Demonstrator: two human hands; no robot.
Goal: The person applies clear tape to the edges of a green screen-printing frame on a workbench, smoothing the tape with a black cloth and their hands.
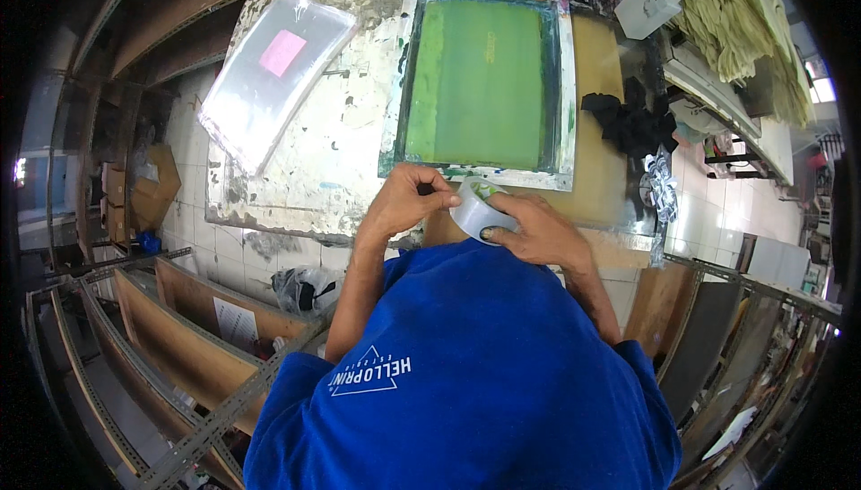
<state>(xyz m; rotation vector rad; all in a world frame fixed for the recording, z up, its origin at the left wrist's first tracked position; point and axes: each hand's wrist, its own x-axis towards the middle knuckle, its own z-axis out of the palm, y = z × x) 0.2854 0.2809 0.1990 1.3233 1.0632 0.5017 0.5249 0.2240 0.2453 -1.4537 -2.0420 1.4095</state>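
In front of my chest, my right hand grips a wide roll of clear-grey packing tape. My left hand is closed in a pinch beside the roll, thumb and forefinger together at its left edge, seemingly on the tape's end; the strip itself is too small to make out. Just beyond both hands, a screen-printing frame with a green mesh lies flat on the paint-spattered work table.
A clear plastic-wrapped pack with a pink square lies at the table's far left. Black cloth and crumpled silvery tape sit at the right edge. Metal-framed racks flank me. Pale yellow fabric is heaped at far right.
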